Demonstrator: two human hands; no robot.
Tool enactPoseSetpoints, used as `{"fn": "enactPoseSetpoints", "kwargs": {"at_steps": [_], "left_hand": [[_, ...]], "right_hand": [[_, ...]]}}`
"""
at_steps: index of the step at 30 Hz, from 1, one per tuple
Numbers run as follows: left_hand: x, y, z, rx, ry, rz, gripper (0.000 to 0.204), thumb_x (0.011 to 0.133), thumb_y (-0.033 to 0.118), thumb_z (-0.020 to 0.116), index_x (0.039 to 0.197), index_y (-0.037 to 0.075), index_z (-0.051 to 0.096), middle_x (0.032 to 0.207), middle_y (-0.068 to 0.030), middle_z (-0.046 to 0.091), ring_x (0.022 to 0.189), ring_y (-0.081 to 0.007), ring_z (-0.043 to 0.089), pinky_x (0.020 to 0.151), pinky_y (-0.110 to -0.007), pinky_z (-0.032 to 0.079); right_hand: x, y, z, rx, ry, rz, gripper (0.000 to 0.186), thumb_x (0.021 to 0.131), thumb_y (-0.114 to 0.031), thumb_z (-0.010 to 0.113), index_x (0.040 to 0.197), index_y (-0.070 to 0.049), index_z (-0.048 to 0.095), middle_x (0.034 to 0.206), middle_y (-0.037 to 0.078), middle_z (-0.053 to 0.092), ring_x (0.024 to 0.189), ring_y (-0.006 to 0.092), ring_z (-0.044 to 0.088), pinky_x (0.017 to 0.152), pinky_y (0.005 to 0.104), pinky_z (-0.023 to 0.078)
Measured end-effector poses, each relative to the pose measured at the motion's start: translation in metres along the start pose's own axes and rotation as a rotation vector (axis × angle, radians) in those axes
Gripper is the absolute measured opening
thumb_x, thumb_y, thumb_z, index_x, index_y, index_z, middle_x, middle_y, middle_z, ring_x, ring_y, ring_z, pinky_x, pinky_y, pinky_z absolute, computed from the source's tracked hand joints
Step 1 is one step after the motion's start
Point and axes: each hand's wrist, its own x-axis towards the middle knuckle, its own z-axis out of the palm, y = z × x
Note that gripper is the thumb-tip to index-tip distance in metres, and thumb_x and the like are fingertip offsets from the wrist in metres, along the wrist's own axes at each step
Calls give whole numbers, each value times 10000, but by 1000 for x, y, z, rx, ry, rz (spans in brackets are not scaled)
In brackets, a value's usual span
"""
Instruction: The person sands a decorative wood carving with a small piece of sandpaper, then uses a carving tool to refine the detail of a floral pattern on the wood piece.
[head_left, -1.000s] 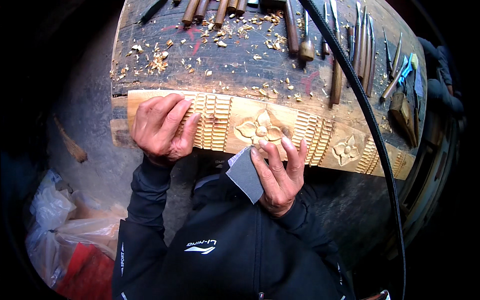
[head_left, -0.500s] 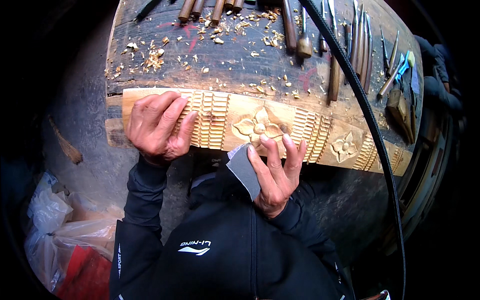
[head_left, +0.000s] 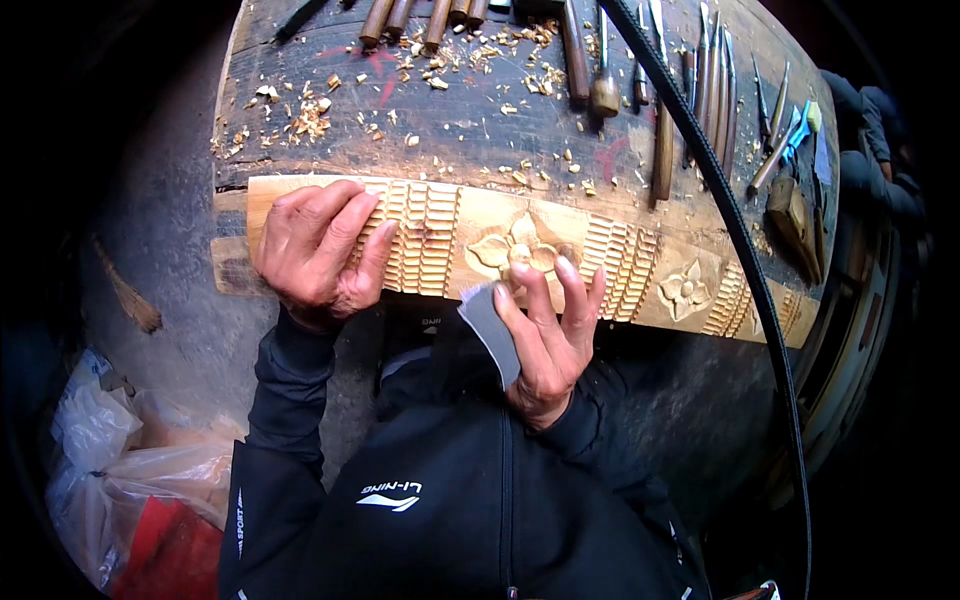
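Observation:
A long carved wooden plank (head_left: 640, 262) with flower and ribbed patterns lies along the near edge of a dark workbench (head_left: 470, 130). My left hand (head_left: 320, 250) presses flat on the plank's left end, fingers spread over the ribbed carving. My right hand (head_left: 545, 335) holds a folded grey sheet of sandpaper (head_left: 490, 325) against the plank's front edge, just below the carved flower (head_left: 515, 248).
Several wood-handled chisels (head_left: 600, 60) lie across the back of the bench among wood chips (head_left: 310, 115). A black cable (head_left: 730, 230) arcs over the bench's right side. Plastic bags (head_left: 120, 480) sit on the floor at lower left. A small broom (head_left: 125, 295) lies at left.
My right hand with the sandpaper has slid slightly up along the plank's front edge. The left hand stays pressed on the left end.

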Motion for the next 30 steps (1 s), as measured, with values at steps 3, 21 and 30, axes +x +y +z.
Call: {"fn": "enactPoseSetpoints", "kwargs": {"at_steps": [3, 21, 30], "left_hand": [[2, -1, -1, 11, 9, 2, 314, 855, 116, 938, 1156, 43, 885, 1147, -116, 854, 1025, -331, 776, 938, -443, 632], [1, 0, -1, 12, -6, -3, 305, 883, 111, 930, 1178, 48, 885, 1160, -122, 853, 1049, -331, 781, 957, -445, 627], [3, -2, 1, 39, 32, 23, 299, 821, 119, 954, 1103, 49, 882, 1111, -99, 848, 983, -322, 767, 910, -440, 643]], "right_hand": [[13, 3, 7, 10, 9, -50, 276, 919, -120, 836, 1163, 5, 870, 1331, 157, 850, 1467, 394, 675, 1308, 779, 373], [12, 3, -4, 3, -71, -44, 360, 877, -163, 856, 1202, -7, 869, 1415, 179, 808, 1513, 438, 627, 1327, 785, 337], [12, 1, -10, 17, -83, -18, 353, 848, -149, 858, 1169, -2, 861, 1411, 177, 811, 1505, 431, 635, 1306, 795, 354]]}}
